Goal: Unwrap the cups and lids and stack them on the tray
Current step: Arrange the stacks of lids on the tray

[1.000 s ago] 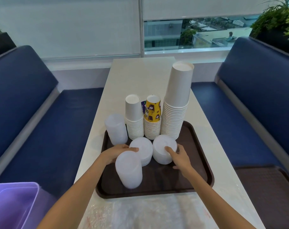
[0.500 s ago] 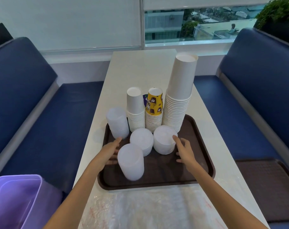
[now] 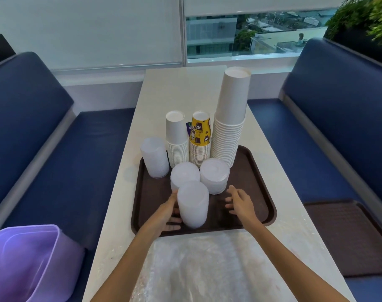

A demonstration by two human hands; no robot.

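white table [image 3: 185, 88]; tray [image 3: 258, 192]; hands [image 3: 166, 212] [image 3: 240, 200] flank lid stack [image 3: 193, 203]

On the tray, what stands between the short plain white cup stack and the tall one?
The cup stack topped by a yellow printed cup, shown in the head view.

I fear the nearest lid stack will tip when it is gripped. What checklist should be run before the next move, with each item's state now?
1. Nearest lid stack upright on the tray: ok.
2. Left hand against its left side: ok, it touches there.
3. Right hand on the stack: not ok, open and apart from it.
4. Gap to the lid stack behind: cannot tell, they overlap in this view.
5. Tall cup stack away from both hands: ok.
6. Plastic wrap off the tray: ok, it lies on the table in front.
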